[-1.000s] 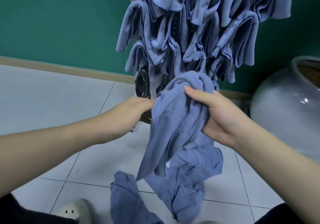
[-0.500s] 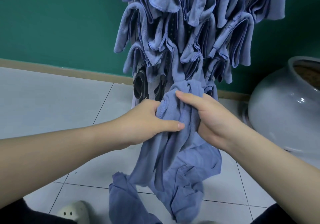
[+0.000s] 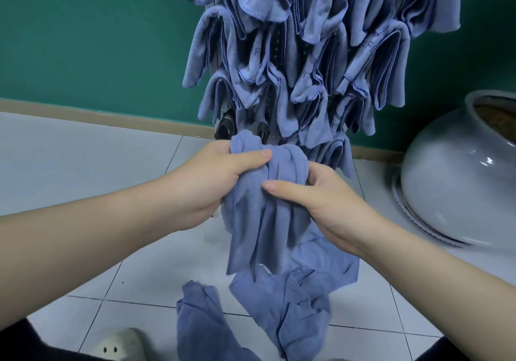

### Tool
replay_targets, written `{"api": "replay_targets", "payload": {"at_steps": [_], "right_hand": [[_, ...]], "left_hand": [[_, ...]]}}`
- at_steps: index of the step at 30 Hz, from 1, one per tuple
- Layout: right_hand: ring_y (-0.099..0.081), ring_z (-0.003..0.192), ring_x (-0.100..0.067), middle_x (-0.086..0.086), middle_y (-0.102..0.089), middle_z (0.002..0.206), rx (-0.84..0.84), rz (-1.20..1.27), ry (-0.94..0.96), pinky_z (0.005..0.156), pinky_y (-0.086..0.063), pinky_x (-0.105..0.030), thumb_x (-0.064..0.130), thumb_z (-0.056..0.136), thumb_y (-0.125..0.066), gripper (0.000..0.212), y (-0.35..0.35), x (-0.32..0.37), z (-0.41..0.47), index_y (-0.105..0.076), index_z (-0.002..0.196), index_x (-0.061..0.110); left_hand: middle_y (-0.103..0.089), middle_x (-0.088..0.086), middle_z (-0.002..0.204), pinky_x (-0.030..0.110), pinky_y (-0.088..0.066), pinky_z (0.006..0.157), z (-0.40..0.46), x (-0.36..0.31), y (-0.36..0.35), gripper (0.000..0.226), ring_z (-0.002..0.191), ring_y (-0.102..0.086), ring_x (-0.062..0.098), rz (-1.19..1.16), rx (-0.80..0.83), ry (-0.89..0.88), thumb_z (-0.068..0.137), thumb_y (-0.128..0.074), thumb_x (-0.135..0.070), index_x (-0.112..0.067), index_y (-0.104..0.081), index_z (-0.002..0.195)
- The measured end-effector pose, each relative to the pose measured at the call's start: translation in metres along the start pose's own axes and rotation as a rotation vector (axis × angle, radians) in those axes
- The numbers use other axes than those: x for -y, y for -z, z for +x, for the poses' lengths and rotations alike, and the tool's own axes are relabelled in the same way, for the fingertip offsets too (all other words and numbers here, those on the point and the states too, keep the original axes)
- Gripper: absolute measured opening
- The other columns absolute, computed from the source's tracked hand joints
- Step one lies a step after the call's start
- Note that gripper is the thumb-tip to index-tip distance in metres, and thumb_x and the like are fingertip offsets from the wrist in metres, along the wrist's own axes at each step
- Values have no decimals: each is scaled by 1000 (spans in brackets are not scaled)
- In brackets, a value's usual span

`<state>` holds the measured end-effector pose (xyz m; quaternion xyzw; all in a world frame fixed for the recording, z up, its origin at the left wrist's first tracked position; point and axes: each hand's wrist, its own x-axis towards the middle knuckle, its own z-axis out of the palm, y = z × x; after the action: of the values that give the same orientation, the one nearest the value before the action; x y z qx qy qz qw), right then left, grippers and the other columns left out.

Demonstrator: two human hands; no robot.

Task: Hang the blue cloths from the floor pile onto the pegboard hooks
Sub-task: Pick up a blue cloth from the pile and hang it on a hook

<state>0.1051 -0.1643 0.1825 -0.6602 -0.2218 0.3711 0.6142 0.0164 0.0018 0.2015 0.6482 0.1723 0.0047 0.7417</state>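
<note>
room: teal-green wall (image 3: pixel 83 39) across the top of frame, tan skirting under it, pale tiled floor (image 3: pixel 83 165) below.
pegboard: upper centre, almost wholly buried under hung blue cloths (image 3: pixel 307 53); only slivers of dotted board (image 3: pixel 276 45) show between folds. hooks themselves hidden.
cloth in hand: one blue cloth (image 3: pixel 265 221), centre of frame, bunched at its top and hanging down toward the floor, held just below the lowest hung row.
left hand: left hand (image 3: pixel 223 182) centre-left, fingers curled round the bunched top, thumb pressed flat across the front.
right hand: right hand (image 3: pixel 321 201) centre-right, thumb across the front of the cloth, fingers wrapped behind it. both grip the same cloth.
floor pile: floor pile (image 3: pixel 265 318) bottom centre, crumpled, right under the held cloth.
other: grey ceramic jar (image 3: pixel 446 187) at right edge; pale clog shoe (image 3: pixel 120 346) bottom left.
risk: lower rows look packed, so a free hook is hard to find by sight; pushing in could knock a neighbouring cloth off. the thick bunch may not seat on a hook and could slide back down. trailing end may drag the pile.
counts: hands 2; held cloth 1; pile looks like 2 or 3 cloths, can't separate them; hung cloths well over a dozen, too overlapped to count; jar 1; shoe 1.
</note>
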Motion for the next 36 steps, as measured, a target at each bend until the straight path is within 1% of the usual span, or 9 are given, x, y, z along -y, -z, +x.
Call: {"api": "replay_targets", "payload": {"at_steps": [4,7,10,16,20,24,28,33,36], "right_hand": [[-72,93,-39,-15,-77,95,-282,-342,175,88,-58,-59,24,78,-78,28,6,-7,10,-71,99,7],[-67,75,-20,-4,-74,78,-357,-398,247,77,-56,-41,13,82,-74,6,10,-7,13,-70,83,9],[-49,70,-16,-13,-61,72,-345,-416,249,67,-41,-35,22,80,-66,26,11,-6,14,-65,84,-4],[-68,119,-34,-24,-72,121,-153,171,1,102,-52,-43,2,102,-46,31,15,1,15,-64,124,-10],[-62,125,-41,-27,-67,129,-115,158,-3,114,-44,-54,23,89,-67,54,15,2,16,-60,131,-10],[-71,107,-34,-18,-75,108,-219,-205,128,102,-54,-54,18,82,-84,36,15,-1,14,-68,109,1],[-70,100,-26,-6,-75,101,-257,-385,204,93,-55,-44,23,81,-69,25,16,1,15,-69,104,14],[-67,104,-23,0,-73,105,-379,-359,159,94,-52,-42,23,95,-52,18,34,2,24,-67,104,20],[-57,86,-15,4,-63,94,-460,-330,135,78,-45,-33,22,104,-48,11,42,2,27,-56,96,21]], "left_hand": [[-76,16,111,39,-54,91,1,-2,8,21,100,-73,25,13,-33,2,103,-57,-18,-5,-72,110],[-76,17,112,53,-50,101,1,-4,15,19,110,-70,40,43,-49,24,102,-59,-19,-7,-74,107],[-76,18,112,45,-56,92,1,-7,21,20,112,-68,41,53,-36,6,100,-61,-15,-2,-74,110],[-77,8,113,26,-60,88,1,-7,30,29,106,-74,21,113,70,35,90,-68,0,-4,-70,119],[-77,7,114,33,-57,92,2,0,33,25,110,-72,24,221,61,4,96,-65,-7,-6,-69,121],[-77,11,113,43,-59,94,2,1,31,22,107,-73,30,264,34,-42,102,-57,-11,-4,-69,120],[-78,13,107,47,-61,90,1,1,31,21,102,-74,34,269,-48,-94,105,-53,-12,-7,-72,113],[-79,8,105,27,-61,76,7,3,39,23,92,-74,20,231,-261,-189,105,-51,-9,-8,-73,112],[-78,8,106,29,-59,75,11,5,44,20,86,-72,14,232,-380,-216,105,-53,-12,-7,-71,112]]}}
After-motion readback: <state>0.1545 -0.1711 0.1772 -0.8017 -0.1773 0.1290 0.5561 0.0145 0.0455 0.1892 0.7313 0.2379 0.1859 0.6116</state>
